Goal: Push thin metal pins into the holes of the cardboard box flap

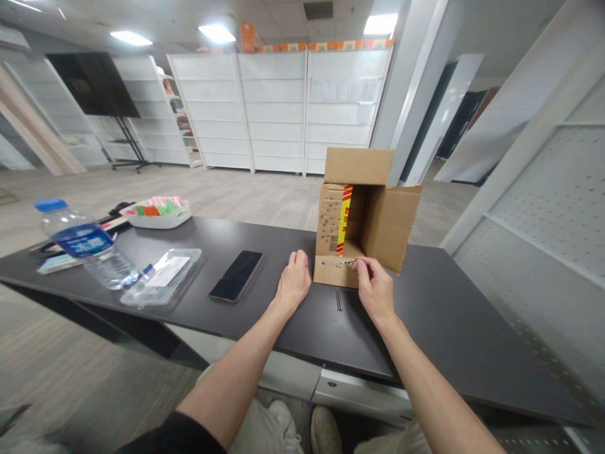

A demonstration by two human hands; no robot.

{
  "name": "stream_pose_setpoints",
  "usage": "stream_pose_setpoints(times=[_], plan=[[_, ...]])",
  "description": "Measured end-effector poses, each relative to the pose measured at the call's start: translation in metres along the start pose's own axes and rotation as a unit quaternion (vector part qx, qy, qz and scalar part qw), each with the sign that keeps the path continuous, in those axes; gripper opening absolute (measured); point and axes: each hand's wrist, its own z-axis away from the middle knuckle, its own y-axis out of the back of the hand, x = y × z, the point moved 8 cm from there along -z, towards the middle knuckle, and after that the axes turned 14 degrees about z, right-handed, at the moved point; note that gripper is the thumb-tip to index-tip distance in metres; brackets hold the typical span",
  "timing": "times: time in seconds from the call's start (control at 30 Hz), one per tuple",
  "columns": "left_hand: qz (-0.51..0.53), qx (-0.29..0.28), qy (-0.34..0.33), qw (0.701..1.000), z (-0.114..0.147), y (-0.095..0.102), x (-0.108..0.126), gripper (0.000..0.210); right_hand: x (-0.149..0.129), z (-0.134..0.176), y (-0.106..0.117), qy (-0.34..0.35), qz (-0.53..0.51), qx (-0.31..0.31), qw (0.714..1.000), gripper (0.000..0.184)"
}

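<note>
An open cardboard box (397, 227) stands on the table in front of me, its flaps spread. Several small round metal heads dot its left flap (326, 221); a row of small holes and pale dots runs along the lower flap (326, 274). Over that lower flap, my right hand (377, 290) pinches a thin dark screw, its shaft pointing left. My left hand (293, 280) rests on the table beside the flap's left edge, fingers curled closed; their inside is hidden. Two long screws (338, 299) lie on the table between my hands, nearer to me.
To the left lie a phone (236, 275) and a clear plastic case (165, 277). A water bottle (87, 243) and a white tray (158, 218) with colourful items stand farther left. A white perforated panel (548, 208) rises at the table's right edge.
</note>
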Motion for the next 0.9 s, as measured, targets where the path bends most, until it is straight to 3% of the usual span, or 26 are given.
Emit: stream_pose_setpoints(times=[0.9], plan=[[-0.002,0.0,-0.001,1.0,-0.0001,-0.0005,0.0007,0.014,-0.004,-0.0012,-0.0064,0.03,0.01,-0.01,0.999,0.035]])
